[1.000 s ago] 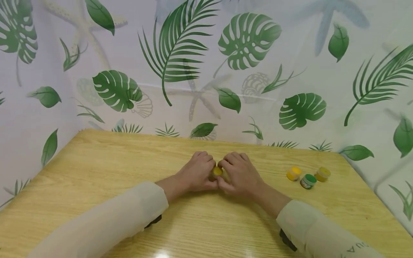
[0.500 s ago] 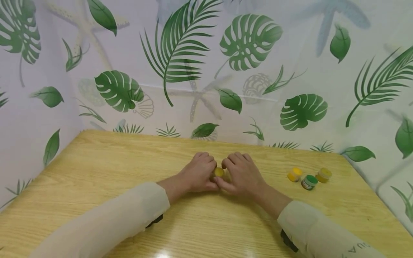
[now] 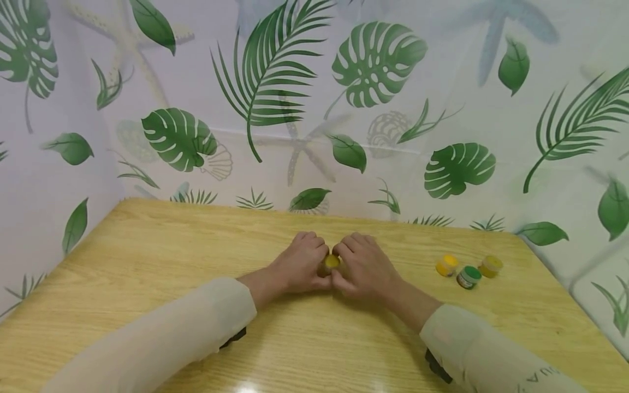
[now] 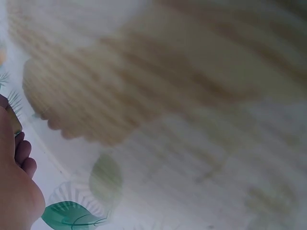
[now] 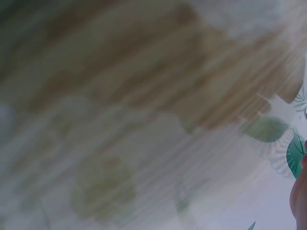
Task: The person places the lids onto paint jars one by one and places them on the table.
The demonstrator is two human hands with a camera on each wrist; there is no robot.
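A small paint pot with a dull yellow lid (image 3: 332, 262) is between my two hands, near the middle of the wooden table. My left hand (image 3: 302, 266) grips its left side with curled fingers. From the other side, my right hand (image 3: 367, 267) holds the pot, its thumb at the near edge and its index finger bent at the far edge. Most of the pot's body is hidden by the fingers. In the left wrist view, part of the left hand (image 4: 17, 187) shows at the left edge; only a sliver of the right hand (image 5: 300, 201) enters the right wrist view.
To the right stand three more small pots: one with an orange-yellow lid (image 3: 447, 265), one with a green lid (image 3: 469, 277), one with a dull yellow lid (image 3: 490, 266). A leaf-printed cloth (image 3: 295, 136) rises behind the table (image 3: 196, 240).
The right hand's index finger moved off the pot's rim half a second ago and is back against it now. The left hand stays in place around the pot.
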